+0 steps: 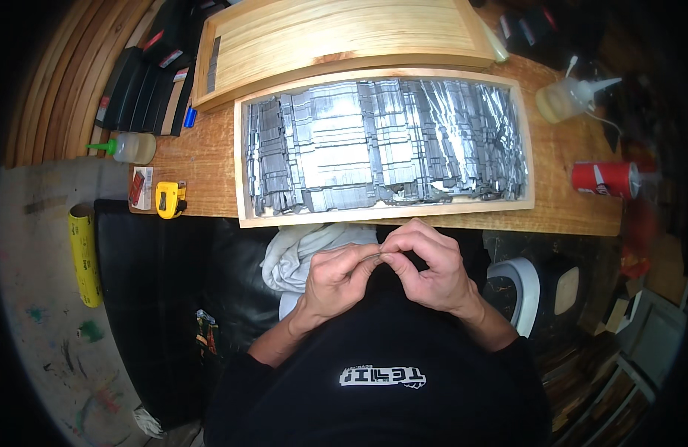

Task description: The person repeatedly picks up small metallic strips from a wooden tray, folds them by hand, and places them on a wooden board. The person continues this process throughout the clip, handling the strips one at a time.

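Note:
Close to my body, just off the table's front edge, my left hand (338, 279) and my right hand (433, 268) meet fingertip to fingertip. Both pinch a small thin grey piece (377, 256); the fingers cover most of it, so its kind is not clear. Beyond them, on the table, lies a shallow wooden tray (242, 175) packed with rows of thin grey strips (336, 141). Shiny clear film seems to lie over part of the strips, and the rows look ragged along the near side.
Behind stands another wooden tray (344, 37). At left are a green-tipped bottle (135, 148), a yellow tape measure (170, 200) and black boxes (135, 89). At right are a glue bottle (564, 101) and a red can (603, 179). A white cloth (288, 257) lies below the table edge.

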A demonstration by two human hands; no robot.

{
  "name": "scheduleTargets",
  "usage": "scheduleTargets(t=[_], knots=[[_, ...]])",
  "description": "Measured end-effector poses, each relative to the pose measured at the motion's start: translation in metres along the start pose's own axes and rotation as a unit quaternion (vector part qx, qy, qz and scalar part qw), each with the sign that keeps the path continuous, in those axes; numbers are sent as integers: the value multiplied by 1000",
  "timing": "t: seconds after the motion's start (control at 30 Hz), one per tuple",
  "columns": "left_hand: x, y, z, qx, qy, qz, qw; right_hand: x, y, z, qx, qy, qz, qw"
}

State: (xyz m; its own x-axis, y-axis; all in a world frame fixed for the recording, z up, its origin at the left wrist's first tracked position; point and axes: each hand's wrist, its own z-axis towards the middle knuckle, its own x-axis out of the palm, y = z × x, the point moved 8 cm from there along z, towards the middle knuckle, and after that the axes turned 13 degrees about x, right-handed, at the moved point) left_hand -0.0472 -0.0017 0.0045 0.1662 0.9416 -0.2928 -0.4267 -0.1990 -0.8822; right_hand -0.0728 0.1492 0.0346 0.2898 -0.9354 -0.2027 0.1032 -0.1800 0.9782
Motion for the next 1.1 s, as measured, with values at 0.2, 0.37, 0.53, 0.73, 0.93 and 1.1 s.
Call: scheduleTargets(t=[0.2,0.37,0.53,0.73,0.93,1.1], knots=[[4,-6,7,-33,0,14,999,-20,11,-3,26,-31,-48,998],[4,2,3,-67,-27,-35,997,-152,76,7,70,-213,-231,947],[19,3,11,-57,33,-58,996,-231,59,19,158,-306,-385,856],[17,-12,25,-100,7,-143,985,-107,81,14,29,-45,-208,977],[15,-42,54,11,32,-82,996,-53,67,8,-36,-50,-85,994],[5,-64,73,151,15,-37,988,-52,77,8,-122,-60,-82,987]])
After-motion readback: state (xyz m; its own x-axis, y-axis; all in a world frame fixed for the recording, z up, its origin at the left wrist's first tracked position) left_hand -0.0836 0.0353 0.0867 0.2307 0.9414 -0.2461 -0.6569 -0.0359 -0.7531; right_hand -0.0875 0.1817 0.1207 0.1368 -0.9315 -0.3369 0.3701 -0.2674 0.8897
